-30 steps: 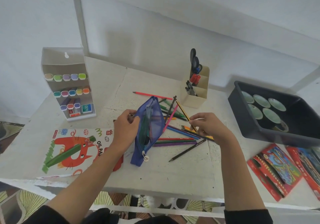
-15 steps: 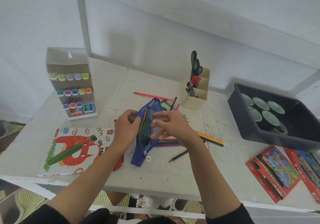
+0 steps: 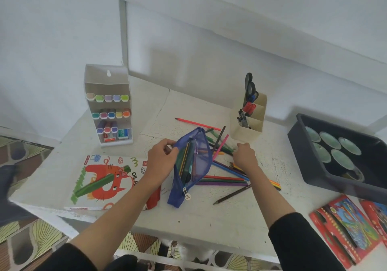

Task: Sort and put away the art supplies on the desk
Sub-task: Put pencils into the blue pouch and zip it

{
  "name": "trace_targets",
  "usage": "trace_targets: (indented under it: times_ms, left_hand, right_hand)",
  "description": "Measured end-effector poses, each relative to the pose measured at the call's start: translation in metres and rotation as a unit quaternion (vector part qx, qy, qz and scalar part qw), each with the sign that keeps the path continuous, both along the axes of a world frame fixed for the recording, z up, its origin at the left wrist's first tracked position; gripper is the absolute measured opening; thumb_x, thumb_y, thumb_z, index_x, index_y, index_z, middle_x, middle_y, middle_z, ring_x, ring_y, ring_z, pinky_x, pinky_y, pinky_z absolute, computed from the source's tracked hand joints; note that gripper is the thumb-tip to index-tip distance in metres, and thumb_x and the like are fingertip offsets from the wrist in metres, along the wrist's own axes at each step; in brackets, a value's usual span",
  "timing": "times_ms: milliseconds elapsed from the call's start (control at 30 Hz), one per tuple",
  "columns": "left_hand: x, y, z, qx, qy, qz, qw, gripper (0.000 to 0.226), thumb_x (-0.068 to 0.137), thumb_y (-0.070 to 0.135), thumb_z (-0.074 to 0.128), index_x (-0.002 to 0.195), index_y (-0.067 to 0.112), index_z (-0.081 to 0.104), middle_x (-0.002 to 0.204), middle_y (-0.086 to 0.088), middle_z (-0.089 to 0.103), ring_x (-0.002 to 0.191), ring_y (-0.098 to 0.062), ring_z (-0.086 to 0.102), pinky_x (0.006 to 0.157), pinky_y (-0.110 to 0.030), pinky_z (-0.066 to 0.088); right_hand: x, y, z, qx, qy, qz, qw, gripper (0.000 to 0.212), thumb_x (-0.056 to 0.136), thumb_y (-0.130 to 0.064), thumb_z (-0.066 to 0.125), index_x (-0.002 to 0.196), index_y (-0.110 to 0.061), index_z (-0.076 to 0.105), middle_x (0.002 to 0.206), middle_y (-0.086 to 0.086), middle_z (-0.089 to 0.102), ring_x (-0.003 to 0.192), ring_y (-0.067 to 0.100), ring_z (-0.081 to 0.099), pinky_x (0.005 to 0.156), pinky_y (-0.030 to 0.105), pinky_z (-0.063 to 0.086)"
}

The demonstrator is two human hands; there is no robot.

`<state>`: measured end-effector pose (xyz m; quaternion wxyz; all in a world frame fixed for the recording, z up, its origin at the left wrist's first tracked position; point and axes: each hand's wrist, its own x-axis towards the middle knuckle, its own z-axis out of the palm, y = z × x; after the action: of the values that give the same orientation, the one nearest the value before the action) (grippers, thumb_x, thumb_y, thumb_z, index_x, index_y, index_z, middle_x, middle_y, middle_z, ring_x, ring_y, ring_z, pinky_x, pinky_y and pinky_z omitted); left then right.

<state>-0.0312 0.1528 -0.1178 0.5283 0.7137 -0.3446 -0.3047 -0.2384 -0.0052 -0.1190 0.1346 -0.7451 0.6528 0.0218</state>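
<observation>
1. Lying mid-way along the desk (image 3: 209, 218), your blue mesh pouch (image 3: 201, 162) gapes, with pencils inside.
2. Just right of it fan loose pencils (image 3: 222, 181).
3. Your left hand (image 3: 161, 155) pinches the pouch rim; your right hand (image 3: 245, 155) curls onto the pile, grip unclear.

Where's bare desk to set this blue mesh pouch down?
Bare: front strip between the cat-printed oil pastel box and red pencil boxes; back, between white marker stand and beige pen holder. Crowded: loose coloured pencils by the right hand.
</observation>
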Motion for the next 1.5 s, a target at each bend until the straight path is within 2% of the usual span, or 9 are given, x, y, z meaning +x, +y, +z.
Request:
trace_targets:
  times_ms: [200, 367, 467, 600, 833, 1033, 1200, 1367, 1500]
  left_hand:
    - [0.002, 0.004, 0.003, 0.010, 0.002, -0.001, 1.000, 0.007, 0.091, 0.015, 0.058, 0.096, 0.018, 0.061, 0.074, -0.012, 0.064, 0.065, -0.018, 0.057, 0.066, -0.037, 0.053]
    - [0.004, 0.005, 0.001, 0.008, -0.002, -0.007, 1.000, 0.006, 0.091, 0.016, 0.058, 0.096, 0.019, 0.061, 0.076, -0.012, 0.064, 0.067, -0.020, 0.060, 0.068, -0.040, 0.054]
    - [0.004, 0.003, -0.001, 0.006, -0.005, -0.006, 1.000, 0.006, 0.091, 0.016, 0.058, 0.096, 0.018, 0.062, 0.074, -0.011, 0.064, 0.065, -0.020, 0.059, 0.066, -0.038, 0.053]
    - [0.003, 0.001, -0.001, 0.004, -0.004, -0.006, 1.000, 0.006, 0.092, 0.016, 0.058, 0.096, 0.019, 0.061, 0.072, -0.008, 0.062, 0.063, -0.017, 0.056, 0.063, -0.034, 0.050]
    - [0.003, -0.001, -0.003, 0.004, -0.005, -0.012, 1.000, 0.007, 0.092, 0.015, 0.057, 0.097, 0.018, 0.061, 0.069, -0.008, 0.061, 0.059, -0.016, 0.054, 0.057, -0.029, 0.046]
    - [0.003, 0.000, -0.004, 0.001, -0.005, -0.013, 1.000, 0.007, 0.092, 0.015, 0.057, 0.097, 0.017, 0.061, 0.069, -0.007, 0.060, 0.057, -0.016, 0.052, 0.057, -0.029, 0.045]
    - [0.002, 0.000, -0.004, 0.001, -0.008, -0.013, 1.000, 0.010, 0.092, 0.015, 0.057, 0.100, 0.014, 0.064, 0.069, -0.007, 0.061, 0.058, -0.016, 0.053, 0.058, -0.031, 0.045]
    - [0.002, 0.004, -0.003, 0.000, -0.018, -0.011, 1.000, 0.015, 0.092, 0.016, 0.057, 0.105, 0.012, 0.064, 0.073, -0.006, 0.062, 0.063, -0.017, 0.056, 0.068, -0.040, 0.052]
    - [0.002, 0.008, -0.003, 0.000, -0.005, -0.007, 1.000, 0.013, 0.092, 0.016, 0.057, 0.102, 0.013, 0.064, 0.073, -0.004, 0.063, 0.063, -0.016, 0.056, 0.065, -0.035, 0.050]
  right_hand:
    - [0.000, -0.008, -0.009, -0.055, -0.004, -0.030, 0.998, 0.018, 0.094, -0.016, 0.050, 0.105, -0.007, 0.062, 0.113, 0.013, 0.050, 0.102, 0.033, 0.052, 0.078, 0.041, 0.048]
    - [-0.011, -0.009, -0.007, -0.058, -0.161, -0.081, 0.982, 0.006, 0.086, -0.013, 0.063, 0.091, -0.013, 0.059, 0.102, 0.009, 0.062, 0.087, 0.021, 0.054, 0.072, 0.031, 0.043]
    - [-0.016, 0.003, 0.005, -0.112, -0.320, -0.107, 0.935, 0.011, 0.084, -0.011, 0.067, 0.093, -0.008, 0.061, 0.098, 0.011, 0.066, 0.081, 0.019, 0.058, 0.073, 0.031, 0.047]
    - [-0.015, 0.026, 0.036, -0.126, -0.521, -0.163, 0.828, 0.010, 0.089, -0.009, 0.062, 0.097, -0.011, 0.058, 0.098, 0.010, 0.066, 0.069, 0.016, 0.067, 0.055, 0.027, 0.054]
    - [-0.007, 0.063, 0.084, -0.138, -0.626, -0.118, 0.759, 0.011, 0.092, -0.007, 0.057, 0.103, -0.007, 0.057, 0.088, 0.010, 0.070, 0.060, 0.013, 0.064, 0.056, 0.024, 0.052]
    - [0.017, 0.102, 0.107, -0.011, -0.717, -0.002, 0.696, 0.010, 0.088, -0.006, 0.057, 0.097, -0.004, 0.059, 0.083, 0.011, 0.072, 0.059, 0.016, 0.061, 0.059, 0.025, 0.053]
    - [0.041, 0.116, 0.086, 0.059, -0.622, 0.155, 0.766, 0.013, 0.084, 0.007, 0.062, 0.095, 0.002, 0.067, 0.092, 0.013, 0.071, 0.074, 0.023, 0.066, 0.073, 0.030, 0.055]
    - [0.055, 0.117, 0.065, 0.079, -0.388, 0.275, 0.876, 0.032, 0.086, 0.006, 0.058, 0.102, -0.018, 0.073, 0.112, -0.003, 0.068, 0.099, 0.012, 0.063, 0.080, 0.025, 0.053]
    - [0.055, 0.114, 0.061, 0.030, -0.410, 0.246, 0.878, 0.035, 0.088, 0.009, 0.053, 0.102, -0.017, 0.072, 0.108, 0.000, 0.068, 0.096, 0.004, 0.063, 0.078, 0.014, 0.050]
